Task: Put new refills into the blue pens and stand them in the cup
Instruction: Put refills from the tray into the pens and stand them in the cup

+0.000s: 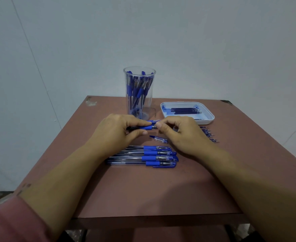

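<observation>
The cup (149, 102) is made of clear glossy plastic, the tray (212, 119) of smooth white plastic; the table (161, 189) is finished matt, chipped at one corner tbh.

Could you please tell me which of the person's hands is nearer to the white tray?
Right. The right hand sits just in front of the white tray; the left hand is farther off, in front of the cup.

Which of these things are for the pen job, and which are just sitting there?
For the job: held pen, left hand, right hand, cup, pens in a row, white tray, its refills, loose refills, loose cap.
Just there: table, wall.
</observation>
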The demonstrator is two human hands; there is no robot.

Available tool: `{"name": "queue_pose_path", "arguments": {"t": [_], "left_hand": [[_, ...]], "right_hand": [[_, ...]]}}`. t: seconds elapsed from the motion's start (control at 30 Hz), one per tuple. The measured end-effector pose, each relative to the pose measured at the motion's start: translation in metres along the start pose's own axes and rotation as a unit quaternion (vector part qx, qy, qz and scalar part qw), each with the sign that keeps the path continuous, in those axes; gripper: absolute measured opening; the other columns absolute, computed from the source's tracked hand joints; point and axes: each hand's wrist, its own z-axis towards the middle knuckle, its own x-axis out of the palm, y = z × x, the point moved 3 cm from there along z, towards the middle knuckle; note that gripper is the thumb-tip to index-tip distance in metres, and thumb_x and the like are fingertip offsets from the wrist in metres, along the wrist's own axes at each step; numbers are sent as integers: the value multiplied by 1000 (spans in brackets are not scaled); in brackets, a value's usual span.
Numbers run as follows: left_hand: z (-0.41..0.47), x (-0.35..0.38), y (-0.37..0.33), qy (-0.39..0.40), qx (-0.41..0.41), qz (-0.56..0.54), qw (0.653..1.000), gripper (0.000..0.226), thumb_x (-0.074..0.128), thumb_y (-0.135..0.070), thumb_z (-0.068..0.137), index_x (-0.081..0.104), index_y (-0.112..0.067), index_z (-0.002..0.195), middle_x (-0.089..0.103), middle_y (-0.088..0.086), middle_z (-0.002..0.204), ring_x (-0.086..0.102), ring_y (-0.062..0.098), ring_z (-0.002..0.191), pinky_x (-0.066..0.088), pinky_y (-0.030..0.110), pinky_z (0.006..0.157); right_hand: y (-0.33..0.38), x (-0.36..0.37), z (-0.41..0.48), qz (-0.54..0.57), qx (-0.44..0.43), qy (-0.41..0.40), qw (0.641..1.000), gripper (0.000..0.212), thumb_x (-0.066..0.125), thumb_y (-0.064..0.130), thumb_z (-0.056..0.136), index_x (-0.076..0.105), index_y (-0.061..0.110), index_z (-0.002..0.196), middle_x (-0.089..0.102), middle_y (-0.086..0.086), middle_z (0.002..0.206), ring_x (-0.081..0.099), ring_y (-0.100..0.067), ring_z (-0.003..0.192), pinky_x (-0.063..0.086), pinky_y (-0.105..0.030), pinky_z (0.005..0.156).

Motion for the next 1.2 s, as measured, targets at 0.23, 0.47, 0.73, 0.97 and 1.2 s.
{"name": "queue_pose_path", "arguments": {"t": [0.23,0.47,0.73,0.97,1.2], "left_hand": [[1,0,0,1,-4,-1,1000,31,72,-38,84,68,-43,114,73,-17,93,66,5,79,56,37,70],[1,-2,-1,0,0,4,1000,31,71,-38,84,68,-41,115,73,-16,95,66,4,80,56,37,70],[1,-2,-2,4,-4,13,1000,32,71,-38,84,68,-40,115,73,-15,92,65,5,77,55,36,69],[1,-4,9,-9,-59,6,998,28,70,-39,85,70,-40,113,73,-14,101,66,6,87,55,36,78],[1,-6,8,-5,-66,19,998,29,72,-37,84,70,-41,113,74,-14,100,64,5,85,55,33,77]], "right_hand": [[0,1,-1,42,14,3,999,18,63,42,89,70,30,101,70,7,86,63,-8,79,51,-18,69],[-1,1,1,2,-2,2,1000,16,66,39,89,71,28,99,68,10,85,61,-3,82,48,-16,72],[1,2,2,-15,0,-2,1000,12,63,33,91,73,26,96,69,14,82,60,1,79,45,-11,69],[-4,-5,4,-64,-12,-41,997,14,69,19,88,70,28,99,57,19,85,53,0,88,39,-10,75],[-6,4,12,-257,-28,95,961,23,57,20,97,70,33,111,65,12,104,43,-16,107,30,-37,90]]}}
